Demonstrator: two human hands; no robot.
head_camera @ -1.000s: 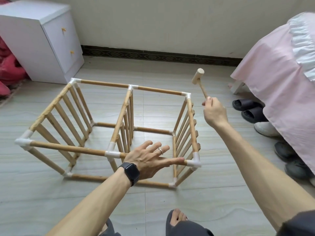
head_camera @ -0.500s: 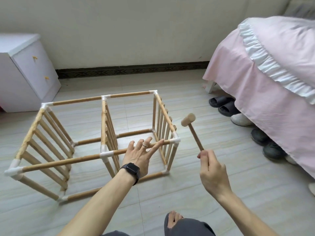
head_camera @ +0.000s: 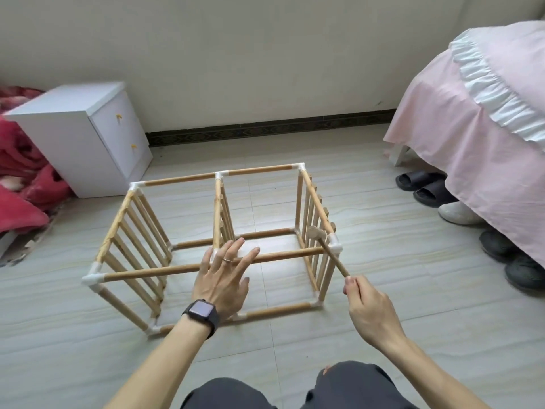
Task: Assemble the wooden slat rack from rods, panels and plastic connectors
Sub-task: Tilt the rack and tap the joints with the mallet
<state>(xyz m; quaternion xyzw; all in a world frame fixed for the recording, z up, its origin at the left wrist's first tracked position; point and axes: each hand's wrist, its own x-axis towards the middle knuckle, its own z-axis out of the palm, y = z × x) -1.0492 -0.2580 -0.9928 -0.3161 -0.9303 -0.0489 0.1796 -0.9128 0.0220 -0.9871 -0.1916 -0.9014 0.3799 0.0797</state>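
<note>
**Wooden mallet at the rack's near right corner**

Wood and white plastic make up the rack (head_camera: 219, 202), which stands on the tiled floor (head_camera: 88, 349) just ahead of the person. Its near top rod (head_camera: 289, 255) runs left to right across the person. That rod ends on the right in a white corner connector (head_camera: 336, 246), and the coming tap turns on this joint. The joint lies ahead and to the left of the right hand (head_camera: 371, 311) and off to the right of the left hand (head_camera: 224, 278). The right hand is plainly the nearer of the two.

The right hand is curled round the tail end of the mallet (head_camera: 339, 265). The handle slants up and away to the left, and the head sits just beside the corner connector, on its inner side. Whether the head touches the connector cannot be told.

The left hand is flat and wide, palm down with the fingers straight and spread. It is laid over the middle of the near top rod, where the centre panel joins. It holds nothing and seems to be steadying the frame.

The rack looks almost fully built, so this reads as seating the last joints.
</note>
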